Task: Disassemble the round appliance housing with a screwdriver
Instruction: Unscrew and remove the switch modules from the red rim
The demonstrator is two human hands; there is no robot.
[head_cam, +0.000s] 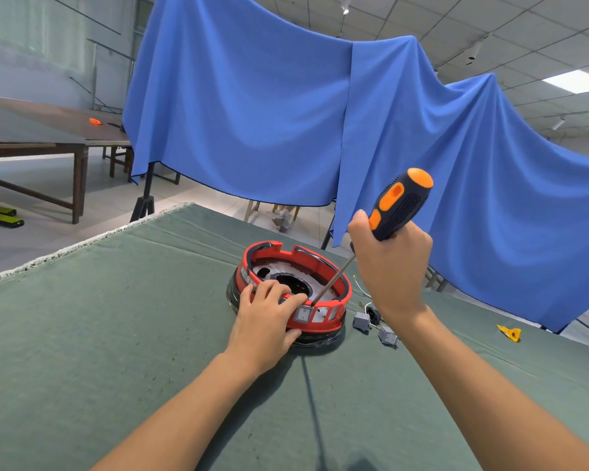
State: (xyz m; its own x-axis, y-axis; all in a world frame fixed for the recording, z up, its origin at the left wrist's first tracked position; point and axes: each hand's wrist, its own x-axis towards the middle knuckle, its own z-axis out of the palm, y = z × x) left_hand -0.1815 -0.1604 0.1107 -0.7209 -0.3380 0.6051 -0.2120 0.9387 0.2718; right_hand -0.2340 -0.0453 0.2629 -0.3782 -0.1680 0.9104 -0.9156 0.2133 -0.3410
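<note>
We see the housing (289,294), a red ring on a black base, sitting flat at the centre of the frame on the green cloth (116,334), its open side facing up. A grey switch (303,314) sits in its near wall, with empty slots just to the right of it. The screwdriver (381,232) slants across the ring: its long axis runs from the orange-and-black handle at upper right down to the tip at lower left, which meets the inside of the near wall just above the switch. Our right hand (391,266) has its fingers wrapped round the lower handle. Our left hand (269,321) rests on the near rim, fingers curled over the top edge and thumb against the outer wall, gripping it. Just right of the housing lie two loose grey switches (374,328) with wires. Further right is a small yellow piece (509,333). A blue drape (320,124) hangs behind, and a wooden table (48,130) stands at upper left.
</note>
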